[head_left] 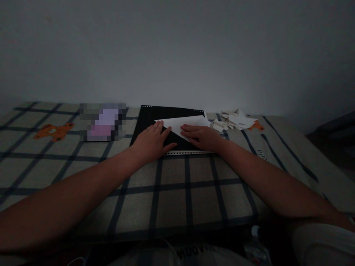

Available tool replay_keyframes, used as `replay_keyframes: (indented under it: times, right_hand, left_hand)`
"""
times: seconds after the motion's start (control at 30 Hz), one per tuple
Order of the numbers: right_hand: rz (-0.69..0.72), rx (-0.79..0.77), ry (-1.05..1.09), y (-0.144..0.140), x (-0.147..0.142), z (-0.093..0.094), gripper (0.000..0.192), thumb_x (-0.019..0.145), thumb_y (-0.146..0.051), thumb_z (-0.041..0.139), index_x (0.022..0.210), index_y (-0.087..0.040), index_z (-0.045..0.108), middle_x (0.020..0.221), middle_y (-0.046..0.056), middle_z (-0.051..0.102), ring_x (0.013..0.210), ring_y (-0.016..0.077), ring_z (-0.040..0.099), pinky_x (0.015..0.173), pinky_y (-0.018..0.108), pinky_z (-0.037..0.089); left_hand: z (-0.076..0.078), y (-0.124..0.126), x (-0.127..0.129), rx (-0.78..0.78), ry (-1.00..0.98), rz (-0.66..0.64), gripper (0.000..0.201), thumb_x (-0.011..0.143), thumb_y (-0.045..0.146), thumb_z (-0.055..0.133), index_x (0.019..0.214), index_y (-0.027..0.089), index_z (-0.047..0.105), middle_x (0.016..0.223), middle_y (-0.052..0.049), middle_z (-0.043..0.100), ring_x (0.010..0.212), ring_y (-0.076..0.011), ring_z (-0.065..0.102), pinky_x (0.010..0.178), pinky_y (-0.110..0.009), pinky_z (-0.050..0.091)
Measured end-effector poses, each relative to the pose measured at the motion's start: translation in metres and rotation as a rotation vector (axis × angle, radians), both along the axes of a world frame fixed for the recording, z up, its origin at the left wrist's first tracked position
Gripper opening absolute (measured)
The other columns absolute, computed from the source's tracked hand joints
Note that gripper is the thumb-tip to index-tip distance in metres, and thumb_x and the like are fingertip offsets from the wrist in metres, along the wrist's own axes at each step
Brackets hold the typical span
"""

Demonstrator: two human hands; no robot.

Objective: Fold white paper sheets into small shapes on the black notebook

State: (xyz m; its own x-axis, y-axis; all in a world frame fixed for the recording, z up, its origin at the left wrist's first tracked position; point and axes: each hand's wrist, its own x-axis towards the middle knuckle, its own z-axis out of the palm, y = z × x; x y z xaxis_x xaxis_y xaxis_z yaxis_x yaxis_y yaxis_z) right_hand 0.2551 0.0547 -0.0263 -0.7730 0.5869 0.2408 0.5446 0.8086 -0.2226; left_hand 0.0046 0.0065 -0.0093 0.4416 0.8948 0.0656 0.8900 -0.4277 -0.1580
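Note:
A folded sheet of white paper (191,121) lies on a black spiral-bound notebook (146,116) in the middle of the table. Flat on the notebook, my left hand (155,140) touches the paper's left corner with its fingertips, the thumb spread away to the right. My right hand (203,136) rests with stretched fingers on the right part of the paper, covering some of its lower edge. Neither hand grips anything. The notebook's spiral edge (183,152) faces me.
White folded paper pieces (235,120) are heaped right of the notebook. A blurred, pixelated purple and pink object (104,123) lies to the left. The checked tablecloth (177,184) bears an orange bear print (54,132). A pale wall (177,55) rises behind. A clear bottle (256,245) stands below the front edge.

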Motion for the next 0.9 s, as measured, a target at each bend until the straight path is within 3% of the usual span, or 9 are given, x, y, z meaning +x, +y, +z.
replay_keyframes:
  times: [0.33,0.63,0.9]
  right_hand:
    - [0.005,-0.004,0.011,-0.0001,0.0002,-0.0003,0.046,0.094,-0.015,0.055,0.139,-0.020,0.066,0.151,0.009,0.056,0.142,0.0230,0.053,0.120,0.045,0.044]
    - [0.002,0.004,0.019,0.0006,0.0007,-0.0019,0.047,0.094,-0.014,0.054,0.138,-0.023,0.066,0.151,0.007,0.056,0.141,0.0229,0.054,0.119,0.046,0.045]
    - [0.005,0.022,0.022,0.0008,0.0009,-0.0023,0.048,0.093,-0.013,0.055,0.138,-0.023,0.066,0.151,0.007,0.057,0.140,0.0224,0.054,0.119,0.045,0.046]
  left_hand:
    - [0.0032,0.0008,0.0004,-0.031,-0.011,0.019,0.076,0.101,0.065,0.041,0.158,0.014,0.042,0.163,-0.025,0.036,0.150,-0.0399,0.037,0.115,-0.048,0.040]
    - [-0.0017,0.0044,-0.0057,0.033,-0.041,-0.024,0.076,0.099,0.070,0.042,0.152,0.017,0.049,0.153,-0.023,0.047,0.146,-0.0386,0.042,0.113,-0.046,0.041]
    - [-0.0017,0.0067,-0.0079,0.032,-0.067,-0.028,0.077,0.097,0.072,0.044,0.152,0.018,0.050,0.150,-0.021,0.049,0.145,-0.0432,0.040,0.114,-0.049,0.038]
